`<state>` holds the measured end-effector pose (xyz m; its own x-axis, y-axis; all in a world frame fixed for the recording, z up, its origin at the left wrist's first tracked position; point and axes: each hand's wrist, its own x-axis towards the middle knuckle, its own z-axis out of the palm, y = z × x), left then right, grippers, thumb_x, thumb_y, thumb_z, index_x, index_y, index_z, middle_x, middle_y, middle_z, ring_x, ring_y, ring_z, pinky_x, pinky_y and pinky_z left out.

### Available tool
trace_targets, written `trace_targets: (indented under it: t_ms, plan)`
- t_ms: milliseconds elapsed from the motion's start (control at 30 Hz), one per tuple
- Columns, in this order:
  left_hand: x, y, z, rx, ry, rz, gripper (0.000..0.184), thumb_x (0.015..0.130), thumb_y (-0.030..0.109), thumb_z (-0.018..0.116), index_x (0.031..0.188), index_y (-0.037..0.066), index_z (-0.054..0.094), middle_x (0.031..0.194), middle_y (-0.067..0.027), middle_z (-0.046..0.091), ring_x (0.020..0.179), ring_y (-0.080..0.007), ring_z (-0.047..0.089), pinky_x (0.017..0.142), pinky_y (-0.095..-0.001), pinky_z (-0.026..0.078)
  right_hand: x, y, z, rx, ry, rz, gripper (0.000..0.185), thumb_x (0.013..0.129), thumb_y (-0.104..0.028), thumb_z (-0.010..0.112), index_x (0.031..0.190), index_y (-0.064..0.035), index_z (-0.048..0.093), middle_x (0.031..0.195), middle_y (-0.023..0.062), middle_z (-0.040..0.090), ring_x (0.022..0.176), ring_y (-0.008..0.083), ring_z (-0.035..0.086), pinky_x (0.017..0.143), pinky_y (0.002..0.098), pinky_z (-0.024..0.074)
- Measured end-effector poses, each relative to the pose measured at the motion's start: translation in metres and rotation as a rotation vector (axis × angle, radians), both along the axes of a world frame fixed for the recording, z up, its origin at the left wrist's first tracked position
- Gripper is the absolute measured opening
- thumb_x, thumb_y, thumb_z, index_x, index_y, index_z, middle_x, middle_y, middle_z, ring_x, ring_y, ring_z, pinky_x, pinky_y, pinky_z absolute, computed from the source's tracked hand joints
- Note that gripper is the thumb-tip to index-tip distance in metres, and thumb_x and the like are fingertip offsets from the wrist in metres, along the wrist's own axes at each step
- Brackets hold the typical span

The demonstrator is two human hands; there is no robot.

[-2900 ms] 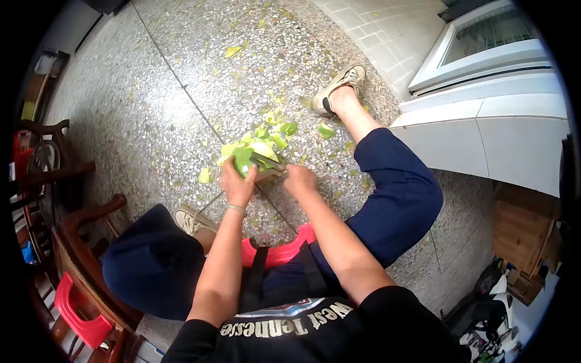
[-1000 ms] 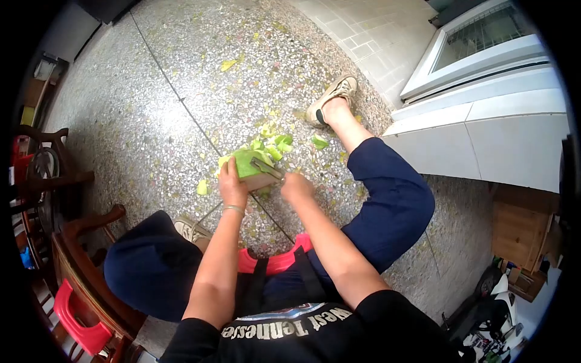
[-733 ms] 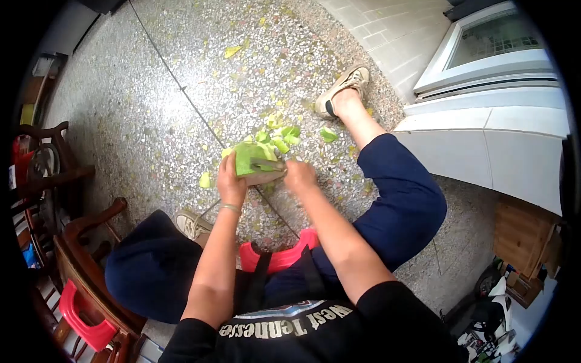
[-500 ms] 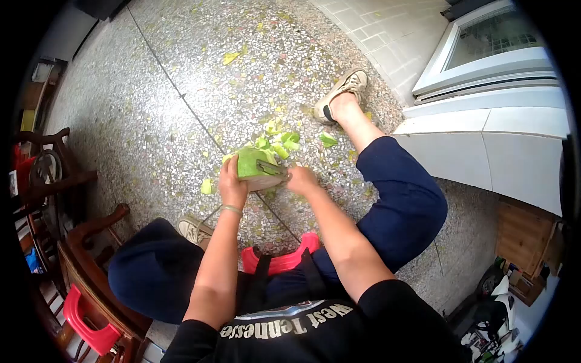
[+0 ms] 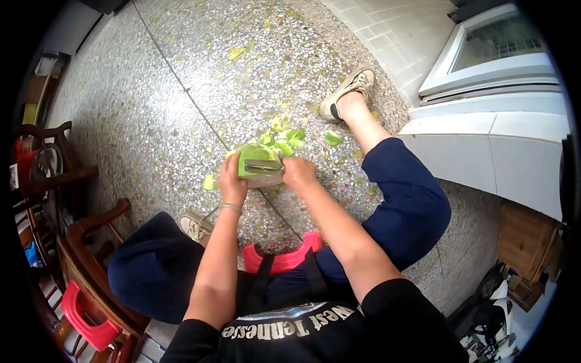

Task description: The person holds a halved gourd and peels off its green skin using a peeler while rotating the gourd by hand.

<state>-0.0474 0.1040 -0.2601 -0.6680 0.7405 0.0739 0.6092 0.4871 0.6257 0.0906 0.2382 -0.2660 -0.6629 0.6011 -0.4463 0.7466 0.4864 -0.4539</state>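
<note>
With right hand, grips a peeler against the green melon; with left hand, holds the melon's opposite side, just beside peelings on the speckled floor.

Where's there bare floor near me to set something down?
The widest free patch is the floor left of the dark seam, toward the wooden chair. A smaller one, flecked with bits, lies between your right hand and right knee. It's crowded just beyond the green chunk, where peelings lie.
</note>
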Motion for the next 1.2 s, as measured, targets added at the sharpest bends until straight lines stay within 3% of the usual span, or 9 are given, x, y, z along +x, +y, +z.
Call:
trace_targets:
  t_ms: [200,333,433,567,600,700,800,1133,1200]
  plan:
    - [-0.005,0.002,-0.001,-0.010,-0.024,0.002,0.057,0.063,-0.010,0.059,0.117,0.009,0.054,0.114,-0.0158,0.054,0.104,-0.0353,0.053,0.088,-0.0390,0.044,0.005,0.021,-0.030,-0.025,0.011,-0.028,0.016,0.069,-0.013,0.057,0.082,-0.0104,0.064,0.083,0.0168,0.064,0.084,0.0354,0.061,0.076,0.0432,0.0467]
    - [-0.001,0.008,0.003,-0.002,0.011,0.042,0.053,0.062,-0.010,0.060,0.112,0.008,0.056,0.112,-0.0137,0.056,0.103,-0.0342,0.053,0.086,-0.0382,0.045,0.010,0.019,-0.026,-0.142,-0.143,-0.034,0.024,0.069,-0.011,0.054,0.090,-0.0101,0.065,0.089,0.0195,0.064,0.089,0.0358,0.060,0.080,0.0419,0.0467]
    - [-0.001,0.003,-0.001,0.051,-0.034,0.039,0.050,0.064,-0.009,0.059,0.111,0.007,0.056,0.109,-0.0147,0.057,0.101,-0.0345,0.054,0.086,-0.0388,0.044,0.014,-0.001,-0.044,-0.330,-0.120,-0.312,0.034,0.069,-0.010,0.054,0.102,-0.0088,0.064,0.102,0.0229,0.061,0.096,0.0356,0.059,0.084,0.0398,0.0465]
    - [0.003,-0.012,-0.009,0.039,-0.014,0.020,0.050,0.065,-0.008,0.060,0.113,0.007,0.055,0.109,-0.0150,0.057,0.101,-0.0343,0.054,0.086,-0.0403,0.043,0.021,-0.003,-0.021,-0.276,-0.126,-0.350,0.034,0.068,-0.011,0.057,0.100,-0.0122,0.065,0.094,0.0180,0.064,0.089,0.0342,0.061,0.079,0.0404,0.0483]
    - [0.004,-0.011,-0.009,0.045,-0.027,0.009,0.052,0.064,-0.007,0.061,0.113,0.006,0.054,0.109,-0.0150,0.058,0.101,-0.0342,0.054,0.086,-0.0406,0.043,0.018,-0.002,-0.011,-0.275,-0.129,-0.350,0.034,0.068,-0.011,0.057,0.100,-0.0122,0.065,0.094,0.0180,0.064,0.089,0.0342,0.061,0.079,0.0404,0.0483]
    - [0.006,-0.010,-0.008,0.042,-0.041,0.029,0.053,0.064,-0.007,0.062,0.115,0.007,0.053,0.109,-0.0151,0.058,0.100,-0.0343,0.054,0.087,-0.0398,0.043,-0.001,-0.002,0.009,-0.032,-0.123,0.029,0.021,0.067,-0.017,0.059,0.087,-0.0127,0.065,0.082,0.0133,0.065,0.080,0.0317,0.063,0.071,0.0419,0.0485]
    - [0.004,-0.008,-0.008,0.040,-0.060,0.063,0.053,0.065,-0.007,0.061,0.115,0.007,0.053,0.109,-0.0153,0.058,0.101,-0.0342,0.054,0.085,-0.0388,0.044,-0.012,-0.005,0.018,0.074,-0.023,0.125,0.014,0.070,-0.012,0.056,0.081,-0.0100,0.066,0.077,0.0147,0.065,0.076,0.0320,0.064,0.069,0.0405,0.0505]
    - [0.011,0.000,-0.005,0.009,0.004,0.041,0.055,0.064,-0.008,0.058,0.117,0.006,0.053,0.111,-0.0169,0.057,0.103,-0.0339,0.053,0.091,-0.0404,0.039,0.010,0.039,-0.023,0.013,-0.131,0.040,0.021,0.070,-0.011,0.054,0.087,-0.0102,0.065,0.087,0.0174,0.064,0.088,0.0335,0.061,0.079,0.0432,0.0468]
    - [0.007,-0.010,-0.014,0.094,-0.012,0.054,0.052,0.066,-0.007,0.058,0.116,0.005,0.053,0.112,-0.0179,0.057,0.104,-0.0345,0.053,0.090,-0.0403,0.040,0.034,0.058,-0.029,-0.050,-0.431,-0.068,0.022,0.071,-0.010,0.055,0.090,-0.0093,0.066,0.095,0.0183,0.064,0.092,0.0328,0.061,0.080,0.0439,0.0471]
